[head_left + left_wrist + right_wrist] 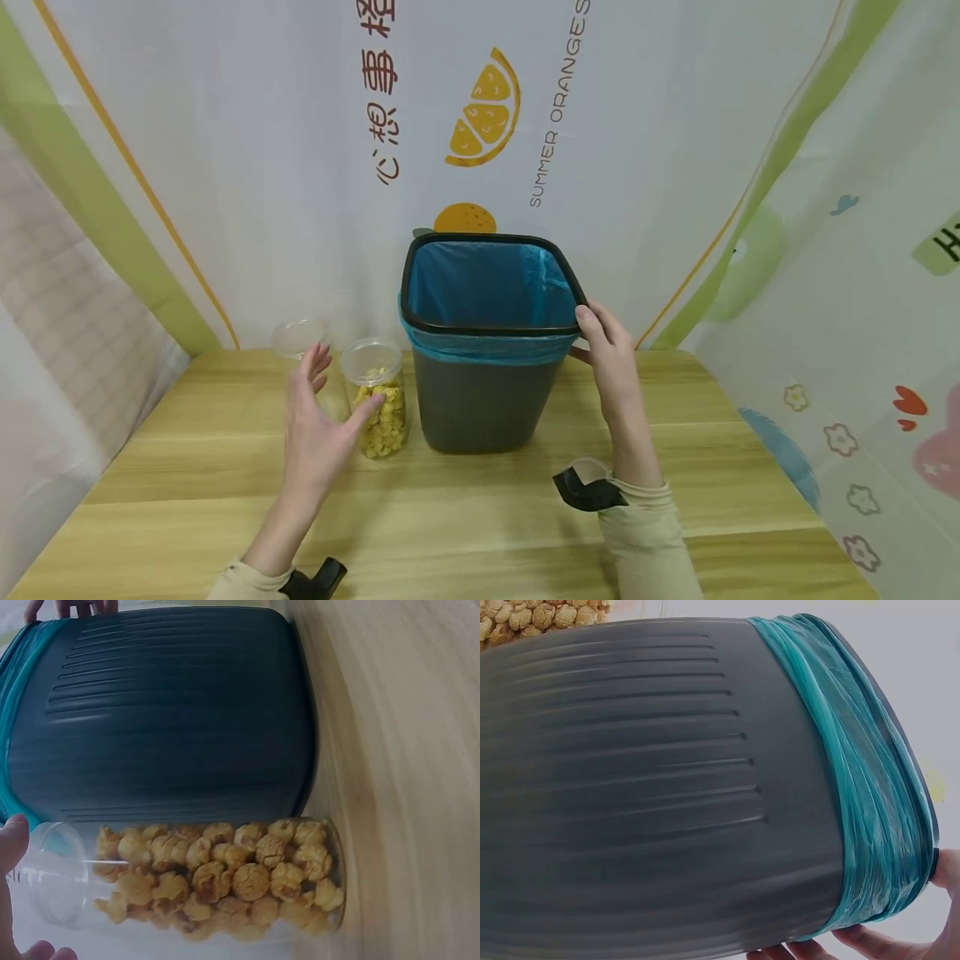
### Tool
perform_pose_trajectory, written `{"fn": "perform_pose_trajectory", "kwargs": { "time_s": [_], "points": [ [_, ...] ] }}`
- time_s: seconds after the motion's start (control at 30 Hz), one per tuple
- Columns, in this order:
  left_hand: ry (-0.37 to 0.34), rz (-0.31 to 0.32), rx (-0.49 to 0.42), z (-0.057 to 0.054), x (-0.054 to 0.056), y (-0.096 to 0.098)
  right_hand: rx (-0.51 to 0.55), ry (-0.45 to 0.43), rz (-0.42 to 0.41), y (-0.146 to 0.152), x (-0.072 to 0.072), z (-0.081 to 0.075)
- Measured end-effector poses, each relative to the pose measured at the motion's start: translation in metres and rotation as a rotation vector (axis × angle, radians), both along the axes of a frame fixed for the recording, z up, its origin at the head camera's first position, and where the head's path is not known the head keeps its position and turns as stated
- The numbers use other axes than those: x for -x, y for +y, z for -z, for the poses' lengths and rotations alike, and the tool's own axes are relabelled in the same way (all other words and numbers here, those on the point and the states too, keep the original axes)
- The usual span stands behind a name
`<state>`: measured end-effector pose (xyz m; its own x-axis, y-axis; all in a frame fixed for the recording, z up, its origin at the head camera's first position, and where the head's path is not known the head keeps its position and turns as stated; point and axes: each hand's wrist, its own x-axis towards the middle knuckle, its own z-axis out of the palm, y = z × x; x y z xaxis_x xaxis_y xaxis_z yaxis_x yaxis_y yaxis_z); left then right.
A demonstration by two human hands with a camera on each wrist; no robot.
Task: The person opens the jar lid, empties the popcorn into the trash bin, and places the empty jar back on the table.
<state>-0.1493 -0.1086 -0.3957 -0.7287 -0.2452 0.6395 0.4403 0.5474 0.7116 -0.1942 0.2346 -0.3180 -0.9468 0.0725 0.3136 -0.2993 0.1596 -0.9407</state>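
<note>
A dark grey trash can (483, 404) with a blue-green bag folded over its black rim stands on the table. My right hand (613, 362) holds it at the right side of the rim, thumb on the rim and fingers against the outer wall in the right wrist view. Left of the can stands a clear jar of popcorn (225, 877), upright beside it. Beside the jar is my left hand (318, 433), thumb and fingers spread apart. Its thumb (11, 844) is close to the jar's top; whether it touches cannot be told.
Behind the left fingers shows a clear round container or lid (297, 336), partly hidden. The wood-grain table (465, 525) runs back to a printed white curtain (315, 208). Another patterned sheet (847, 375) hangs on the right.
</note>
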Motion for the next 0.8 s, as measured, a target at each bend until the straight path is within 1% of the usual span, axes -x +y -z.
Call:
{"fn": "perform_pose_trajectory", "kwargs": {
  "time_s": [0.07,0.23,0.37,0.57,0.8],
  "points": [
    [-0.052,-0.003,-0.013,0.004,-0.001,0.001,-0.001,-0.007,-0.001,-0.001,0.000,0.002],
    [-0.120,0.008,-0.030,0.009,0.000,0.005,-0.003,-0.007,0.007,-0.002,0.001,0.004],
    [-0.174,0.030,-0.042,0.011,0.004,0.007,0.002,-0.001,0.010,-0.002,0.001,0.003],
    [-0.291,0.060,-0.068,0.014,0.010,0.009,0.008,-0.005,0.012,0.000,0.001,0.001],
    [-0.409,0.063,-0.075,0.023,0.017,0.010,0.003,-0.011,0.018,0.000,0.000,0.000]
  ]
}}
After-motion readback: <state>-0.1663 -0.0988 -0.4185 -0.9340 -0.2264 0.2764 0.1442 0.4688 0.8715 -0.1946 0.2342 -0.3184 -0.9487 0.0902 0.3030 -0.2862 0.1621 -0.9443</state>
